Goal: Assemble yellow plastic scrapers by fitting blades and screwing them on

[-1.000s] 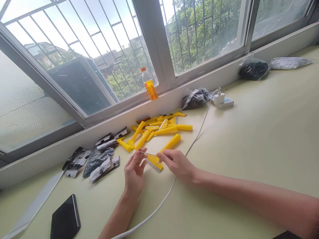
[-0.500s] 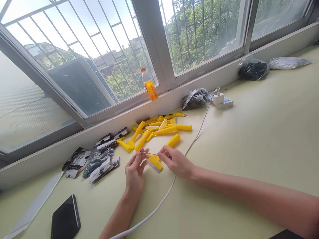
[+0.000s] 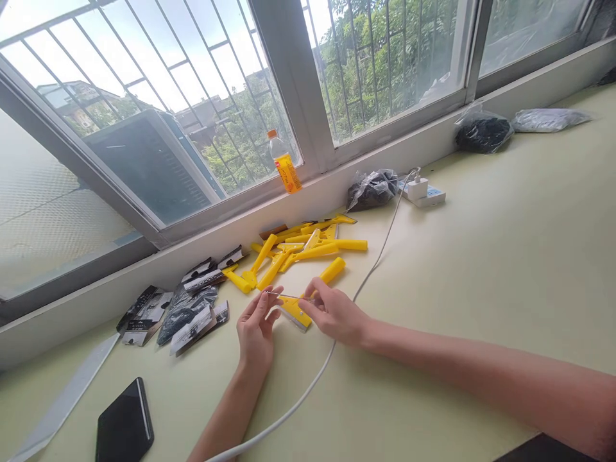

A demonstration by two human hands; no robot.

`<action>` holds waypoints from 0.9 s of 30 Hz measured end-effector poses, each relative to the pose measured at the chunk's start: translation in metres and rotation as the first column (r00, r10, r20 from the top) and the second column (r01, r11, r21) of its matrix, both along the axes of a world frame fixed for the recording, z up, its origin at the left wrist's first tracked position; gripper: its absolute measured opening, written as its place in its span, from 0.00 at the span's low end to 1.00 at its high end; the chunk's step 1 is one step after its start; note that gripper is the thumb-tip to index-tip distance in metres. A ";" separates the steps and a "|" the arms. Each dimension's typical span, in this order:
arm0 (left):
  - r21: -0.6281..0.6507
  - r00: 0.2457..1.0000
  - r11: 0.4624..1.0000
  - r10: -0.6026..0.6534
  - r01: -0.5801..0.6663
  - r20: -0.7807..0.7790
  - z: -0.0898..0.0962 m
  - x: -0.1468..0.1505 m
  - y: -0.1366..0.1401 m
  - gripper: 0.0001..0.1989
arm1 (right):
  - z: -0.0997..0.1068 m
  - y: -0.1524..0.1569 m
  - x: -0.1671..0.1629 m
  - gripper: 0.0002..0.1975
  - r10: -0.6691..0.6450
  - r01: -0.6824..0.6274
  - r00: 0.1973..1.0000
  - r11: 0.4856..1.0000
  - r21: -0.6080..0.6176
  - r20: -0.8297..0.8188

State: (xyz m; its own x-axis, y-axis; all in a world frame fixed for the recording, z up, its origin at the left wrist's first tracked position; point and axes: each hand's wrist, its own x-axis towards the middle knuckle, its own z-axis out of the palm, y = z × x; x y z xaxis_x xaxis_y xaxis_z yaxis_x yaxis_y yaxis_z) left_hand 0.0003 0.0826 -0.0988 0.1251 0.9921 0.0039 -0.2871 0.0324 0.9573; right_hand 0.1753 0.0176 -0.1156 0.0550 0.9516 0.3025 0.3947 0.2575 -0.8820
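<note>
A thin metal screwdriver (image 3: 290, 296) is held level between my two hands, above the table. My right hand (image 3: 335, 312) is closed on its right end, and the fingers hide most of the handle. At the other end, the thumb and fingertips of my left hand (image 3: 256, 326) are pinched together at the tip; a small piece there is too tiny to make out. Just below the shaft lies a yellow scraper (image 3: 332, 271), its metal blade edge toward me and its handle pointing away to the right. My right hand partly covers it.
Behind my hands lies a pile of yellow scrapers (image 3: 315, 252). Black-and-white packaging (image 3: 192, 327) is to the left, near a black phone (image 3: 125, 420). A white cable (image 3: 308, 391) runs under my right wrist to a power strip (image 3: 430, 196). An orange-capped bottle (image 3: 287, 172) stands on the sill.
The whole view has shifted slightly, so things sit a little further left. Both hands keep nearly the same pose around the screwdriver.
</note>
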 end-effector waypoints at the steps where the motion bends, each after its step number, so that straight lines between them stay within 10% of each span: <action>1: 0.001 1.000 1.000 0.003 -0.003 0.000 0.000 0.000 0.000 0.22 | 0.000 0.000 0.000 0.07 0.010 -0.010 1.000 1.000 -0.008 -0.009; 9: 0.005 1.000 1.000 0.018 -0.018 -0.015 0.001 0.000 -0.001 0.23 | -0.002 0.002 0.001 0.18 0.025 -0.025 1.000 0.995 0.097 0.002; 27: -0.013 0.999 1.000 0.003 -0.003 -0.051 -0.001 0.000 -0.001 0.24 | -0.002 0.006 0.001 0.06 0.021 -0.017 0.994 0.999 0.033 -0.110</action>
